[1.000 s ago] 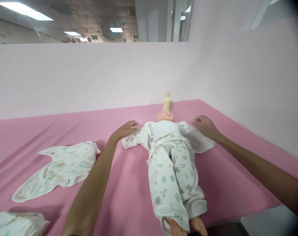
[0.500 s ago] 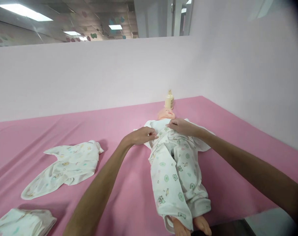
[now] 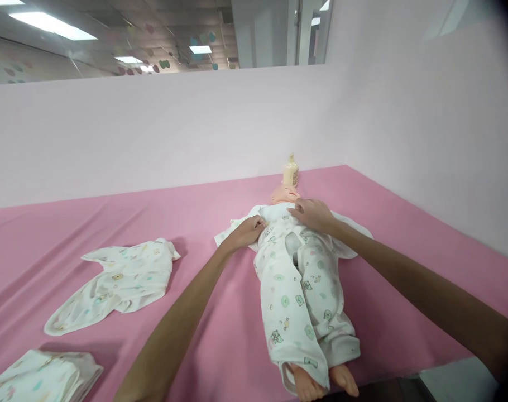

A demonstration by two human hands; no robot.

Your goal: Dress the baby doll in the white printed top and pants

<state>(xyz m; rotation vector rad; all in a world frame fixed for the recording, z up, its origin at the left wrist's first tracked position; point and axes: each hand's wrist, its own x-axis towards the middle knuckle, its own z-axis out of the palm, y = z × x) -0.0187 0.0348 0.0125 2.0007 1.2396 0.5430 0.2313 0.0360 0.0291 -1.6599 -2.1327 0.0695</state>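
Note:
A baby doll [image 3: 286,194] lies on its back, head toward the wall and bare feet toward me. It wears a white top [image 3: 350,226] with sleeves spread out and white printed baby pants [image 3: 290,296], pulled up high on the body and split open at the crotch. My left hand [image 3: 250,230] is closed on the pants' upper edge at the doll's left-of-view side. At the chest, just below the doll's chin, my right hand [image 3: 313,215] has its fingers curled on the pants' upper edge, fingertips partly hidden.
A pump bottle [image 3: 291,172] stands behind the doll's head by the white wall [image 3: 153,134]. To the left lie a spread printed baby garment [image 3: 124,279] and a folded printed cloth [image 3: 44,377] on the pink sheet [image 3: 220,335]. The table edge runs below the doll's feet.
My left hand has moved slightly up and its fingers have curled in tighter. My right hand has shifted a little toward the doll's chin. The left-of-view sleeve shows more fully.

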